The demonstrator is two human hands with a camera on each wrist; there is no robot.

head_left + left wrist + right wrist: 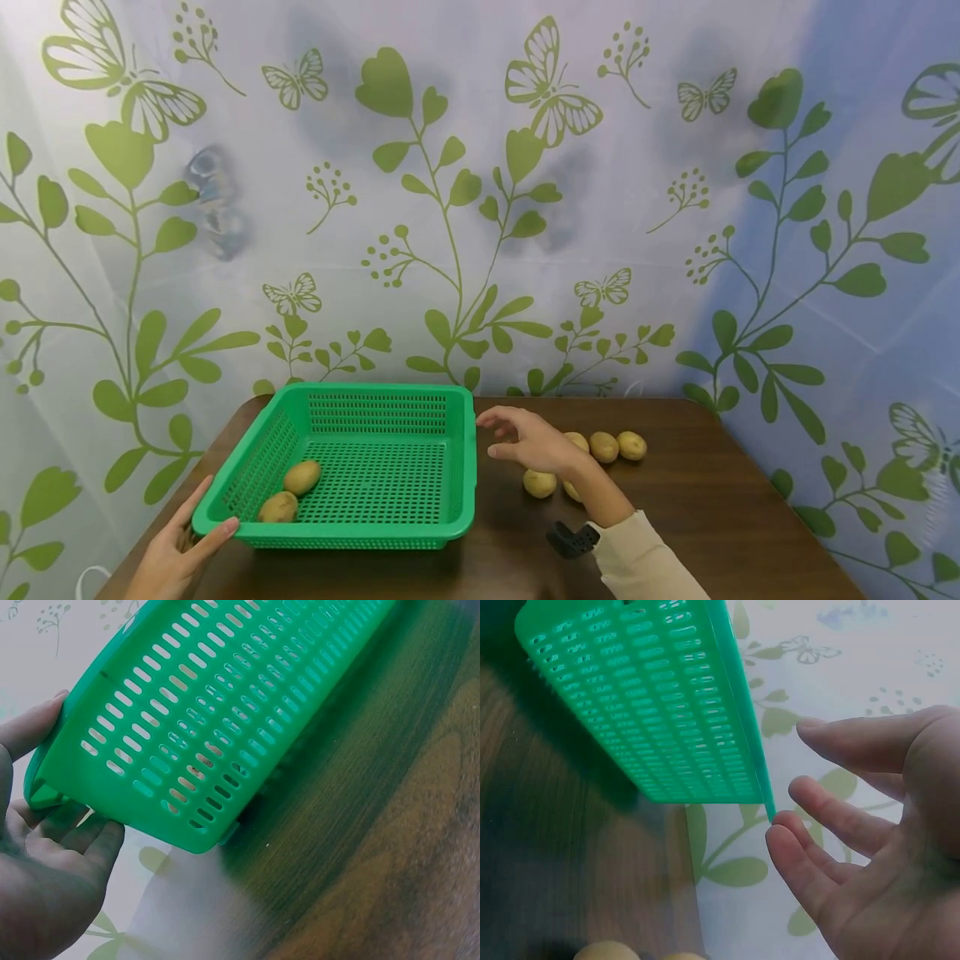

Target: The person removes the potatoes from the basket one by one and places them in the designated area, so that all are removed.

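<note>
A green plastic basket (337, 531) with slotted walls stands on the brown table, two potatoes (302, 477) lying at its left side. At its front left corner my left hand (174, 557) grips the rim, thumb on top and fingers curled beneath, as the left wrist view shows with the basket wall (187, 712). Beyond the basket's right rim, my right hand (528, 440) hovers with fingers loosely bent and nothing held. In the right wrist view, the fingertips of this hand (870, 847) are close to the rim's far corner; whether they touch it I cannot tell.
Several potatoes (603, 447) sit on the table to the right of the basket, partly hidden by my right forearm. The wooden table (720, 517) ends at a curtain (480, 208) printed with green leaves and butterflies. A black band (573, 540) is at my right wrist.
</note>
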